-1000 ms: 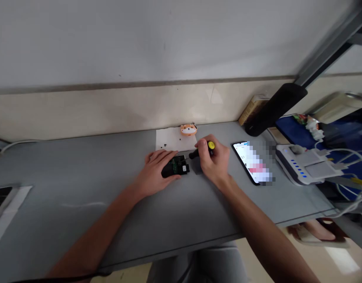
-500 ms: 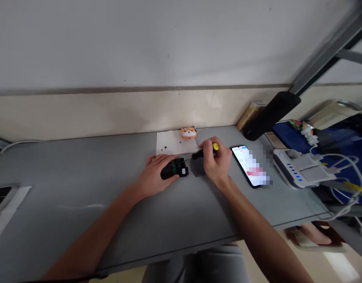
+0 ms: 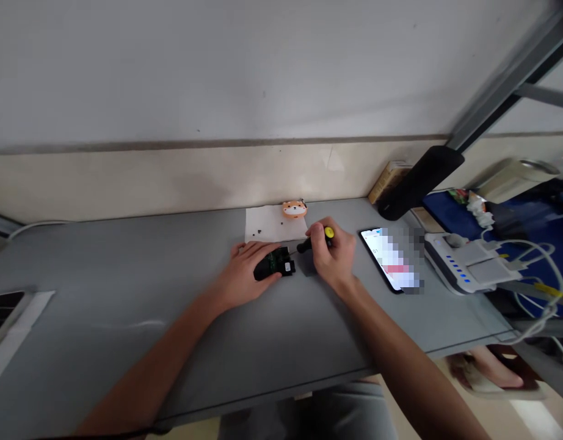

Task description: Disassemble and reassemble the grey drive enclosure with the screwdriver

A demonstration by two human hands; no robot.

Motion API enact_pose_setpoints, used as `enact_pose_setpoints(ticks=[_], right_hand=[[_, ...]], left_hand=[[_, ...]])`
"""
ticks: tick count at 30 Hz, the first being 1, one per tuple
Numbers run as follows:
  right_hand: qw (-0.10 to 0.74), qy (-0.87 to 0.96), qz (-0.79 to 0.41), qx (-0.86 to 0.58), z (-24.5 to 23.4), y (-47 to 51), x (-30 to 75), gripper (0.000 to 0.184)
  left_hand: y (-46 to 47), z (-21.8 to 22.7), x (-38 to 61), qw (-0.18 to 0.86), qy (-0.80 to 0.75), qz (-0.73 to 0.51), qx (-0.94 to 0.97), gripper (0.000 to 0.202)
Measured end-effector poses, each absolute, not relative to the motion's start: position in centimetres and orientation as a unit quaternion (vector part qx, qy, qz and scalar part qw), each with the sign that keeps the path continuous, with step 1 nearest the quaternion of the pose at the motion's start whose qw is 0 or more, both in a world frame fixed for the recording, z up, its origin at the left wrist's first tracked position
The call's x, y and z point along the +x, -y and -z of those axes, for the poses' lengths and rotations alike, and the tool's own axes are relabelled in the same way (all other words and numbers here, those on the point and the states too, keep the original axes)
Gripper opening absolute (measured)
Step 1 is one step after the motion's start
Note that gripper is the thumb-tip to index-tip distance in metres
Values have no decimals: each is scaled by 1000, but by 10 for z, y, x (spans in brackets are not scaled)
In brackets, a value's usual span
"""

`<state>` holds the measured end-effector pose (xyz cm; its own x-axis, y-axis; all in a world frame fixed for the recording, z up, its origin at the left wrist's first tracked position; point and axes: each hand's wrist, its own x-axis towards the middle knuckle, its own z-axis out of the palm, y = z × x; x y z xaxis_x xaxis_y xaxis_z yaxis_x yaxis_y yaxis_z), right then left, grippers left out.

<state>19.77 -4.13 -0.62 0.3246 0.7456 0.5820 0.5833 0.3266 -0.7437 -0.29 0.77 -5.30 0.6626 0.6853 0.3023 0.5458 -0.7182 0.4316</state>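
Note:
My left hand [image 3: 242,272] grips a small black electronic device [image 3: 275,264] from its left side, fingers across the top edge and thumb along the lower one. A green circuit board shows in the device, with a white label at its right end. Wrapped in my right hand [image 3: 333,252] is a black screwdriver [image 3: 304,245] with a yellow end cap [image 3: 330,232]. Its thin shaft slants down leftward to the device's upper right part; I cannot tell exactly what the tip touches. Behind the device lies a white paper [image 3: 270,221] carrying several tiny dark pieces, probably screws [image 3: 259,231].
An orange animal-faced case [image 3: 294,209] sits on the paper's back edge. Right of my right hand lies a lit phone [image 3: 389,260]. Farther right are a white power strip [image 3: 455,260] with cables, a black cylinder [image 3: 421,182] and a small box [image 3: 388,180]. A wall [image 3: 171,177] closes the back.
The screwdriver and my right hand have shifted slightly left and tilted a little. The device stays under my left hand; the whole view has moved slightly.

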Motion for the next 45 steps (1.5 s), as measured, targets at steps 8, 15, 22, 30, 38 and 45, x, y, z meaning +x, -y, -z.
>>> enact_pose_setpoints(ticks=[8, 15, 22, 30, 38, 45], right_hand=[[565, 584, -74, -578, 10, 39, 198, 38], [575, 580, -80, -572, 11, 38, 200, 37], [572, 585, -83, -569, 11, 38, 200, 37], [579, 590, -58, -560, 13, 36, 200, 37], [575, 600, -31, -555, 11, 37, 200, 36], [575, 608, -15, -546, 12, 36, 200, 35]], left_hand=[[-7, 50, -2, 152, -334, -220, 904, 44], [-5, 48, -1, 134, -329, -209, 911, 42], [-12, 45, -12, 107, -364, -278, 883, 37], [-12, 24, -11, 148, -536, -130, 821, 19], [1, 23, 2, 148, -579, -105, 795, 19], [4, 27, 2, 151, -570, -138, 795, 17]])
